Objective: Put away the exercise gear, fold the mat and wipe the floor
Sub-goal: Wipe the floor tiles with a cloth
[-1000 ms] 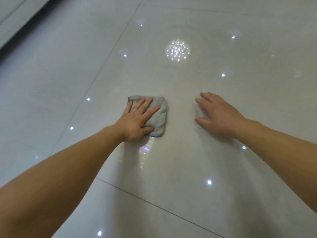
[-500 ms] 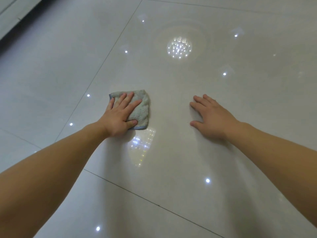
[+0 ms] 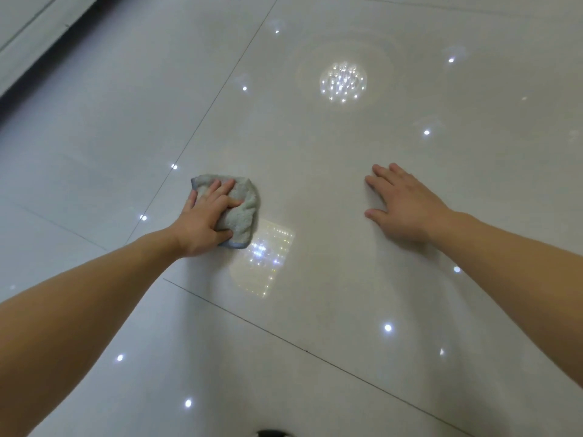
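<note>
Floor (image 3: 315,159) wiping: my left hand (image 3: 205,222) has its fingers (image 3: 232,201) bunched into the grey cloth (image 3: 244,212) left of center, right hand (image 3: 407,206) flat, fingers together on the tile.

Ceiling-light reflections (image 3: 343,81) (one chandelier-like)

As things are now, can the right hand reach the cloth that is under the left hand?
Probably yes. Only bare glossy floor lies between the right hand, flat on the tile, and the cloth. The left hand covers much of it, but the edge facing the right hand is free.
</note>
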Motion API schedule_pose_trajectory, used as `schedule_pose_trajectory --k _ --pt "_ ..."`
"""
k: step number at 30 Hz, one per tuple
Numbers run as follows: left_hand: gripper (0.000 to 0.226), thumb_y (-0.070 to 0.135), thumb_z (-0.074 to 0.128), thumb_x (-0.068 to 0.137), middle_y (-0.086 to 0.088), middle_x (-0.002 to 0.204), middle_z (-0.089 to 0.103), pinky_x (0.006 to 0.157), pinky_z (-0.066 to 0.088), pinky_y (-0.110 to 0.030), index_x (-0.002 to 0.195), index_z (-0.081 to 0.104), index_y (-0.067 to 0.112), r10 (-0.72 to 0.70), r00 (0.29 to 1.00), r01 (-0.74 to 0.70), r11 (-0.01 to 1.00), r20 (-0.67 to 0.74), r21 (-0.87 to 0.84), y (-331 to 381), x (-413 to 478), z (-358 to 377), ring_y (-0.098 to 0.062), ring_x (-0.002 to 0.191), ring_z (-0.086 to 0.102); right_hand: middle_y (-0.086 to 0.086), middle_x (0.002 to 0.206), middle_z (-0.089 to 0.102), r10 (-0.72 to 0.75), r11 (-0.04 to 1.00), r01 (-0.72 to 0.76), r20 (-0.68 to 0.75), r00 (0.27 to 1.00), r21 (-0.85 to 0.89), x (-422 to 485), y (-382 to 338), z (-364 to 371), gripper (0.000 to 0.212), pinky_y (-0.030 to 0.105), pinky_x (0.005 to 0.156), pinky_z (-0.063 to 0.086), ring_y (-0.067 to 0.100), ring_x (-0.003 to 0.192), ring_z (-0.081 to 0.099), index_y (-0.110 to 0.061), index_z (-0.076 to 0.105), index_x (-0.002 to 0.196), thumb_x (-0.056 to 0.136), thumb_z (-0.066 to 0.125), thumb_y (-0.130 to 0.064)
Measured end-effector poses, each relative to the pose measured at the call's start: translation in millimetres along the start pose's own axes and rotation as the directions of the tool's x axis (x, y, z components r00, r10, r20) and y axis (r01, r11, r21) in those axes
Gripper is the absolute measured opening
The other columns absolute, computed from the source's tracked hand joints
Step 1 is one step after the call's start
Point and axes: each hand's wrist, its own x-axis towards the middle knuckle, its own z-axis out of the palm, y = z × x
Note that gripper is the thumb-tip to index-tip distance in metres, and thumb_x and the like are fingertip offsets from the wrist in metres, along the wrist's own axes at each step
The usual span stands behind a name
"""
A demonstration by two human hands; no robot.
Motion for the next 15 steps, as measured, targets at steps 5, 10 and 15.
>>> schedule_pose_trajectory --k 5,10,15 --pt "0.066 0.034 0.068 0.072 0.021 0.16 0.002 0.122 -0.006 -0.048 0.134 0.045 0.033 0.069 0.997 -0.069 0.997 0.046 0.017 -23 -54 7 -0.007 0.15 -0.009 -0.004 0.163 0.003 0.001 1.0 -0.001 -0.002 1.0 -0.01 -1 0 3 0.071 0.041 0.122 0.008 0.021 0.15 -0.001 -0.024 0.013 0.154 0.096 0.044 -0.05" --pt "0.079 0.036 0.065 0.072 0.016 0.163 -0.001 0.12 -0.015 -0.044 0.146 0.037 0.033 0.052 0.998 -0.054 0.998 0.039 0.042 -17 -82 22 -0.012 0.152 -0.012 -0.002 0.163 0.006 -0.001 1.0 0.001 -0.007 1.0 -0.03 0 -2 2 0.071 0.042 0.121 0.009 0.024 0.15 0.002 -0.021 0.016 0.154 0.095 0.047 -0.047" --pt "0.111 0.055 0.058 0.07 0.019 0.162 -0.019 0.119 -0.017 -0.051 0.157 -0.009 0.035 0.021 0.993 -0.036 0.992 0.118 0.123 -13 -80 24 -0.01 0.149 -0.025 -0.001 0.163 0.003 -0.023 0.997 0.023 -0.002 1.0 -0.08 1 -7 2 0.07 0.042 0.121 0.009 0.023 0.15 0.002 -0.02 0.015 0.154 0.096 0.045 -0.042"
